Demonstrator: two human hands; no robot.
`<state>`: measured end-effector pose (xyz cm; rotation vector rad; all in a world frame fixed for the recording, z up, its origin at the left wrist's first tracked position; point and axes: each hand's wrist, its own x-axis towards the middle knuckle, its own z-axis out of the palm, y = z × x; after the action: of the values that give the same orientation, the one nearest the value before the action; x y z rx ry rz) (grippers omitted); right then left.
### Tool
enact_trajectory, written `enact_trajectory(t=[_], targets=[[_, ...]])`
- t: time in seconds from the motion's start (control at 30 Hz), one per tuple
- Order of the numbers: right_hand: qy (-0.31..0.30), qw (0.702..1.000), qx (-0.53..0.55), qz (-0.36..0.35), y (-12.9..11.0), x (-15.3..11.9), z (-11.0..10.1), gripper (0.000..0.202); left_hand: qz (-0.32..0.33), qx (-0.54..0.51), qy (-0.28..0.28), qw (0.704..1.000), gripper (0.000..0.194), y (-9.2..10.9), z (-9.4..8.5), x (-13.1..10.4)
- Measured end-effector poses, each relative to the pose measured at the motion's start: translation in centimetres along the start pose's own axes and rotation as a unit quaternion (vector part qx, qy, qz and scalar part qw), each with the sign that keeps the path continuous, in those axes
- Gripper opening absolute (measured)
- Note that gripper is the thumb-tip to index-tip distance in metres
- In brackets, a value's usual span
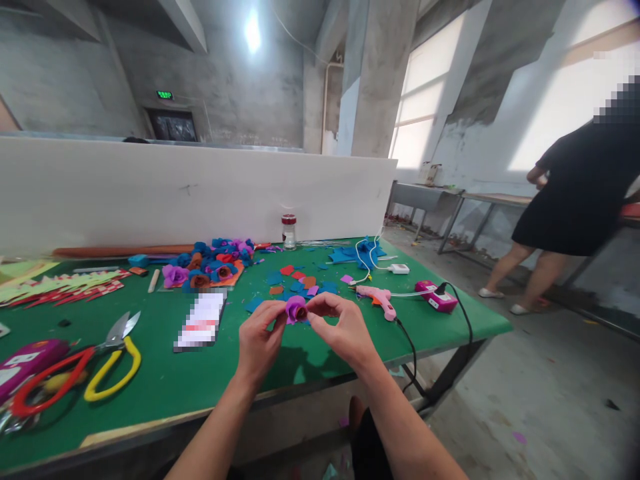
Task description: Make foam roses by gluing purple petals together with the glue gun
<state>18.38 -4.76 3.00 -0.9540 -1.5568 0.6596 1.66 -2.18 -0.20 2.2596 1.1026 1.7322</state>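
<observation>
A small purple paper flower [296, 309] with a brown centre is held just above the green table [320, 257], near its front edge. My left hand [261, 335] pinches the flower's left side between thumb and fingers. On the other side, my right hand [345, 328] grips its right edge with thumb and forefinger. Behind the hands lie blue paper pieces [297, 286] and red, brown and purple ones. A pink glue gun [381, 300] lies to the right of my right hand, its nozzle pointing left.
Finished paper flowers [220, 261], a phone [201, 320] and large scissors [118, 333] occupy the left. A glass jar [289, 232] stands by the white panel [200, 193]. Cables and a magenta power strip [436, 297] are at right. A person [575, 180] stands beyond.
</observation>
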Motion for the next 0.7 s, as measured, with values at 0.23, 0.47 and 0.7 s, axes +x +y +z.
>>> enact_trajectory(t=[0.23,0.47,0.7], targets=[[0.002,1.000,0.002,0.005,0.04,0.05,0.07,0.007,0.009,-0.007,-0.005,1.000,0.016,-0.29,0.08,-0.15],[-0.009,1.000,0.012,0.012,-0.37,0.06,-0.20,0.012,0.026,0.001,-0.003,1.000,0.017,-0.38,-0.17,-0.14],[-0.001,0.996,-0.079,-0.034,-0.17,-0.12,-0.25,0.010,0.055,0.036,-0.012,0.998,0.018,-0.62,-0.32,-0.18]])
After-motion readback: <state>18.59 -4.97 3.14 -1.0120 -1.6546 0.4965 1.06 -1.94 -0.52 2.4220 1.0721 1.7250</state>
